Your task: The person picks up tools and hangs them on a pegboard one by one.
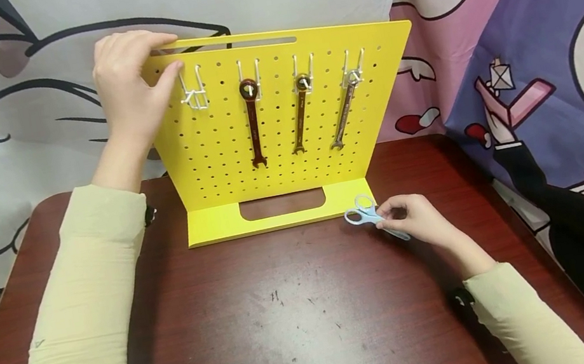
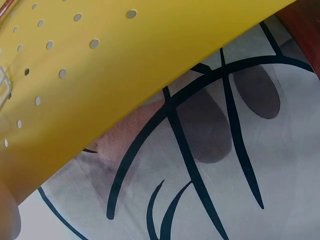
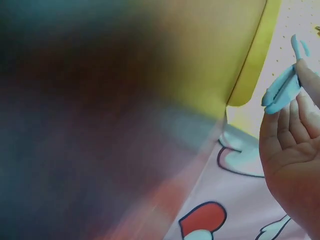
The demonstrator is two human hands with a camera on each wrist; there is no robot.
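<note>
A yellow pegboard [image 1: 271,127] stands upright at the back of the table. My left hand [image 1: 127,84] grips its upper left corner, thumb in front; in the left wrist view only a fingertip [image 2: 7,215] shows beside the board. Light blue scissors [image 1: 369,214] are pinched between the thumb and fingers of my right hand [image 1: 417,219], handle loops toward the board's base and blades toward me. The right wrist view shows the same scissors [image 3: 284,90] between thumb and fingers. Near my left thumb, a white wire hook [image 1: 194,95] holds nothing.
Three combination wrenches hang on white hooks: a dark red one [image 1: 253,124], a smaller dark one [image 1: 302,113] and a silver one [image 1: 345,108]. The board's foot [image 1: 212,226] rests on the dark wooden table [image 1: 268,315]. Printed cloth [image 1: 565,117] hangs behind and at the right.
</note>
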